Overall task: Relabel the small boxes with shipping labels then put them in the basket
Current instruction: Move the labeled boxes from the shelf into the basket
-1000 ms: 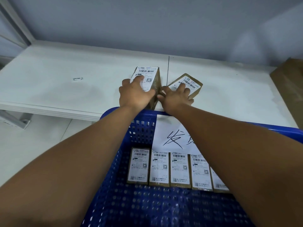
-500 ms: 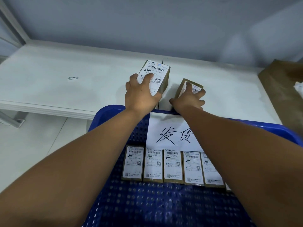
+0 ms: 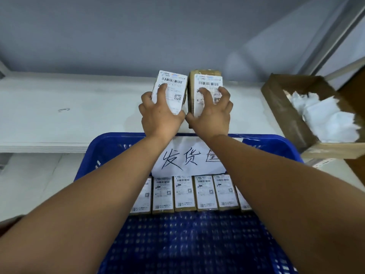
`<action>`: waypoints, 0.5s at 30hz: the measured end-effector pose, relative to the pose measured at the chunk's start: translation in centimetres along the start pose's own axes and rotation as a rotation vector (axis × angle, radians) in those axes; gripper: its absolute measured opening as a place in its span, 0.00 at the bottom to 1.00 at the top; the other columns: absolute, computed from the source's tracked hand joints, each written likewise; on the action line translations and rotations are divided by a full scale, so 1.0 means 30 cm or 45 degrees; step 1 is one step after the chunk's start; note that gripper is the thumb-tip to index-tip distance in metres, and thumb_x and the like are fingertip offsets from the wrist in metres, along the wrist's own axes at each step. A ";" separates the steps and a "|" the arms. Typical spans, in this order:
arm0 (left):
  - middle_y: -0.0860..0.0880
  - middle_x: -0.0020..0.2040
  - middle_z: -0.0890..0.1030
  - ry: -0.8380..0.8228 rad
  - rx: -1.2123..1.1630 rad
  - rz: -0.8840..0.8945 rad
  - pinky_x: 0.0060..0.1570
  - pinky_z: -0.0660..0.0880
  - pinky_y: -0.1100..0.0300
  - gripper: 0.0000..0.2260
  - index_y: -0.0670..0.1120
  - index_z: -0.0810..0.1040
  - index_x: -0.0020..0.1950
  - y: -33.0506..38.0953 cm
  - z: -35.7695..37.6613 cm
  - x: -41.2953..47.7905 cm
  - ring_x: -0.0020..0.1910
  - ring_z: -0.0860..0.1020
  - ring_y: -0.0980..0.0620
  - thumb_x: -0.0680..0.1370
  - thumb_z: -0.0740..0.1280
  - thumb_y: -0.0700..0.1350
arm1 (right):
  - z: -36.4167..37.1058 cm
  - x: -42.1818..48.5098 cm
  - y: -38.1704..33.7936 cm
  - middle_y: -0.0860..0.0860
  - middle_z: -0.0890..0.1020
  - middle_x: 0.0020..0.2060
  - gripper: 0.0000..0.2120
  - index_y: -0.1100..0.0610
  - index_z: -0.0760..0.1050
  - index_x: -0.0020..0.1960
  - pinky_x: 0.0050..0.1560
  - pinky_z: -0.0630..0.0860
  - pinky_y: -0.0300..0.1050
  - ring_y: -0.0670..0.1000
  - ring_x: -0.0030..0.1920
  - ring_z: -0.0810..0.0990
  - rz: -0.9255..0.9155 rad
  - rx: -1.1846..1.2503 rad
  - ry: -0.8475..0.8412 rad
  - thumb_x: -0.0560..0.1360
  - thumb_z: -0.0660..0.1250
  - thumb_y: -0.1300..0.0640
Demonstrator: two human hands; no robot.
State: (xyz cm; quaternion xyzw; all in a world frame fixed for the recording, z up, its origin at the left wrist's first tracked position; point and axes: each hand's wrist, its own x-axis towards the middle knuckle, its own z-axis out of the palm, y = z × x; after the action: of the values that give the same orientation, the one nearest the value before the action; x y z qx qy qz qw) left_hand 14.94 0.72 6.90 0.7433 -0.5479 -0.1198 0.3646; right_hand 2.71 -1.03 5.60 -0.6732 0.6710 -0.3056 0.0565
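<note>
I hold two small brown boxes with white shipping labels side by side, lifted above the white table (image 3: 79, 107), just beyond the far rim of the blue basket (image 3: 276, 143). My left hand (image 3: 158, 117) grips the left box (image 3: 172, 86). My right hand (image 3: 213, 115) grips the right box (image 3: 207, 82), its label facing me. Inside the basket, a row of several labelled boxes (image 3: 184, 192) lies flat against the far wall, below a white paper sign (image 3: 187, 157) with handwritten characters.
An open cardboard carton (image 3: 292, 119) holding crumpled white paper (image 3: 325, 117) sits on the table at the right. A small pale scrap (image 3: 63, 110) lies on the table at the left. A grey wall rises behind the table.
Both hands have lifted their boxes off the table and brought them together upright. The right box, earlier lying tilted under my hand, now shows its label. The view has shifted to the right.
</note>
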 end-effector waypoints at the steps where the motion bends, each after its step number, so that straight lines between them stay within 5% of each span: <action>1: 0.46 0.69 0.61 -0.017 -0.033 -0.024 0.51 0.72 0.53 0.35 0.57 0.59 0.74 0.023 0.004 -0.018 0.67 0.62 0.45 0.71 0.71 0.54 | -0.019 -0.004 0.009 0.57 0.54 0.75 0.35 0.48 0.64 0.74 0.65 0.69 0.57 0.61 0.72 0.57 0.013 -0.004 0.004 0.70 0.71 0.43; 15: 0.43 0.67 0.60 -0.294 -0.046 -0.059 0.54 0.69 0.54 0.30 0.58 0.61 0.72 0.209 0.064 -0.335 0.66 0.61 0.41 0.73 0.70 0.51 | -0.256 -0.259 0.246 0.55 0.56 0.73 0.34 0.48 0.65 0.72 0.66 0.70 0.58 0.60 0.70 0.58 0.220 0.051 -0.080 0.70 0.70 0.40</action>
State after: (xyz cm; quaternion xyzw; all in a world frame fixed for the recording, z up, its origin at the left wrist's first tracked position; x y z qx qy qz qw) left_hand 5.54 8.16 7.54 0.7303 -0.5666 -0.2230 0.3095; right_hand -6.76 8.13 5.59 -0.6208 0.7181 -0.2917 0.1173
